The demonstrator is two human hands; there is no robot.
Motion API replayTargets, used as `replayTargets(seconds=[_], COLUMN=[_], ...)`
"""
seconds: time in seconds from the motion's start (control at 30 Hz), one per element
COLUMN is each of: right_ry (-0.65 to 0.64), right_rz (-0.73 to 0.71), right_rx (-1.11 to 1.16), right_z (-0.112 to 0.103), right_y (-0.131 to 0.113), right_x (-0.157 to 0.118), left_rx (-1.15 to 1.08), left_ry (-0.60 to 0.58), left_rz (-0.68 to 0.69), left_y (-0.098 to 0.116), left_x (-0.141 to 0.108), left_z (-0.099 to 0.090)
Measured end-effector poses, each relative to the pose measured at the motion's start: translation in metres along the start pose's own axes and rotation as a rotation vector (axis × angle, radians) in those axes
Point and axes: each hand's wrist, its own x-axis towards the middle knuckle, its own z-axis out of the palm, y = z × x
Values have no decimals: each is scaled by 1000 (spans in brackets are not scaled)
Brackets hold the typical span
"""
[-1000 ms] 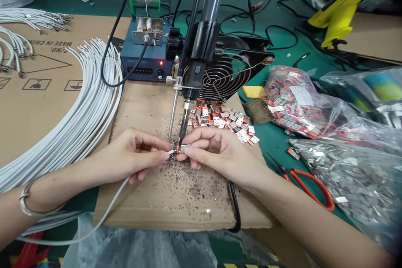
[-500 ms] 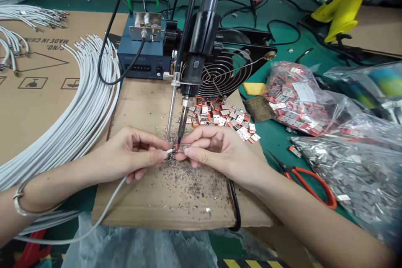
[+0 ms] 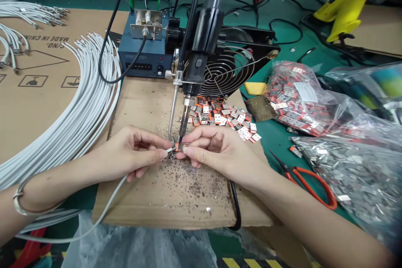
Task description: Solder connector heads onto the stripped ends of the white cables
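My left hand pinches a white cable close to its stripped end, and the rest trails down to the lower left. Between thumb and fingers, my right hand grips a small metal and orange USB connector. The cable's end meets the connector, directly under the tip of a mounted soldering iron. Beside the tip, a thin metal solder feed tube comes down to the same spot. The exact contact at the joint is too small to make out.
Behind my hands lie a pile of USB connectors, a fan and a blue solder feeder. Left is a bundle of white cables. Right are orange-handled scissors and bags of metal parts. Debris litters the cardboard.
Both hands keep nearly the same pose at the iron's tip. The connector has shifted very slightly to the left; the view has moved a little.
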Motion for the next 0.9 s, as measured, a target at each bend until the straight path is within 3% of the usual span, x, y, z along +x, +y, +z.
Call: replayTargets(seconds=[0.37, 0.57, 0.67, 0.9], right_ry=[23, 8, 10, 0], right_rz=[10, 7, 9, 18], right_rx=[-68, -105, -100, -84], right_z=[1, 1, 1, -1], right_y=[1, 1, 1, 0], right_x=[0, -1, -1, -1], left_rx=[15, 106, 207, 294], left_ry=[22, 150, 215, 226], left_rz=[-12, 153, 174, 220], left_y=[6, 0, -2, 1], left_x=[-5, -4, -4, -4], left_z=[5, 11, 12, 13])
